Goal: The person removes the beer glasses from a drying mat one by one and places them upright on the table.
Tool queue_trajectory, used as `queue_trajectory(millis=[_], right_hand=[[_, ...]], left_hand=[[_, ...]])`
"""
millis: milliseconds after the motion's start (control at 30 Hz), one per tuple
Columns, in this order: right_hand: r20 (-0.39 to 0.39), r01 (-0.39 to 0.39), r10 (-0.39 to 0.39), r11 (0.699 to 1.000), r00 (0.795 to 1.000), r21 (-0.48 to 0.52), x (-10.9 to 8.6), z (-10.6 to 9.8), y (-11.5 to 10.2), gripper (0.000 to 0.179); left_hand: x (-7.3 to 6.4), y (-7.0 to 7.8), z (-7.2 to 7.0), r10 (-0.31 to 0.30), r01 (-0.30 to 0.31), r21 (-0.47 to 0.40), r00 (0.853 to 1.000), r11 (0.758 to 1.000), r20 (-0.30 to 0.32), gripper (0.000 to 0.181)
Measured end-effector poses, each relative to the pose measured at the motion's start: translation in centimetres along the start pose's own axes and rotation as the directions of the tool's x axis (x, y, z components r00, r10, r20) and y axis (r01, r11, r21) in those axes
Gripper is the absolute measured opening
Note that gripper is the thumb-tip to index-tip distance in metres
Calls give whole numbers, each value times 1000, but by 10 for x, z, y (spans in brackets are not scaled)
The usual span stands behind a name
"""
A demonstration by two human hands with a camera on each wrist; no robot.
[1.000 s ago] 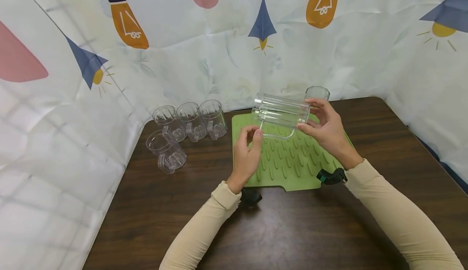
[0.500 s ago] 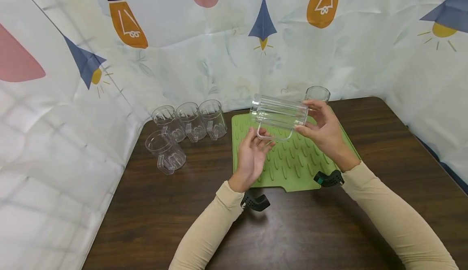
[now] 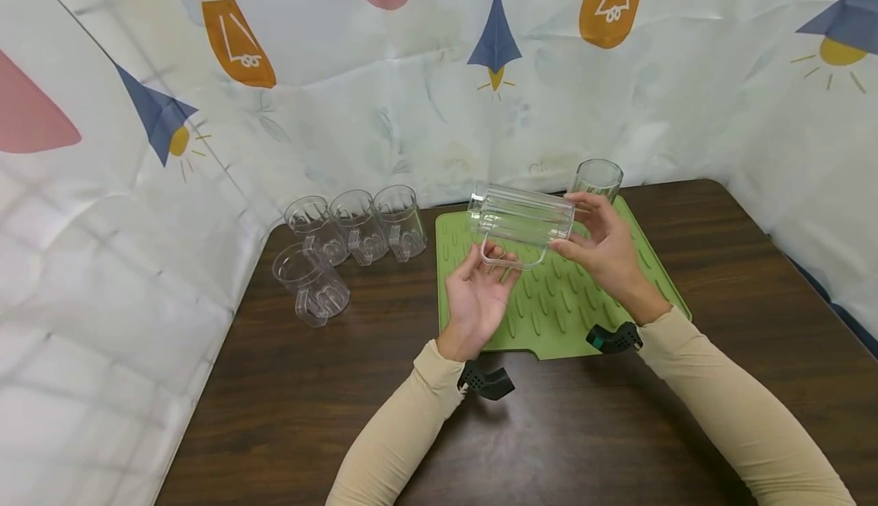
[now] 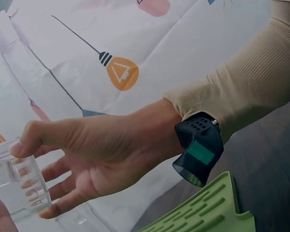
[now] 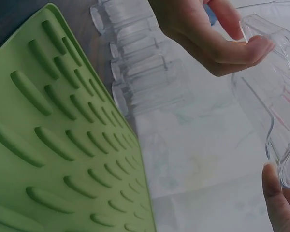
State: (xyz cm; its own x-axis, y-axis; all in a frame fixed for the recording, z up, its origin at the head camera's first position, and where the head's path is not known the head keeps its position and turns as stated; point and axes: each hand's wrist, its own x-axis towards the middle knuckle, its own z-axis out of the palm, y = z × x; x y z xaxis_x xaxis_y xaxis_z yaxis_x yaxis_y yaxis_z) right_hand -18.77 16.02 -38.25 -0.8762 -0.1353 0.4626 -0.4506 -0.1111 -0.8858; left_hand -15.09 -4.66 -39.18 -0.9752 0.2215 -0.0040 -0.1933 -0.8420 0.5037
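Note:
A clear mug lies sideways in the air above a green ribbed mat, its handle pointing down toward me. My right hand grips the mug's right end between thumb and fingers; the left wrist view shows this right hand spread around the ridged end. Palm up, my left hand holds the handle with thumb and fingertips, seen from the other side as the left hand in the right wrist view. Another clear vessel stands at the mat's back right, partly hidden by my right hand.
At the table's back left stand several clear mugs: a row of three along the curtain, including the right-hand mug, and one mug in front. A printed curtain closes off the back and sides of the dark wooden table.
My left hand has turned palm up and shifted right, its fingers going from the mug's left end to under the handle. The mug has come slightly lower and left with my right hand.

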Motion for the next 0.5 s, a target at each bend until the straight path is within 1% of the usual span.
queue_trajectory(millis=[167,333,500], right_hand=[[-2,-1,1,1000,1000,-22,-1,0,1,64],[-13,-11,11,1000,1000,-26,-2,1,3,66],[-14,-21,21,1000,1000,-15,-2,1,4,68]], left_hand=[[-1,0,1,-5,5,-11,1000,1000,15,40],[-2,0,1,-11,12,-18,1000,1000,28,39],[-3,2,1,-22,23,-30,999,999,43,34]])
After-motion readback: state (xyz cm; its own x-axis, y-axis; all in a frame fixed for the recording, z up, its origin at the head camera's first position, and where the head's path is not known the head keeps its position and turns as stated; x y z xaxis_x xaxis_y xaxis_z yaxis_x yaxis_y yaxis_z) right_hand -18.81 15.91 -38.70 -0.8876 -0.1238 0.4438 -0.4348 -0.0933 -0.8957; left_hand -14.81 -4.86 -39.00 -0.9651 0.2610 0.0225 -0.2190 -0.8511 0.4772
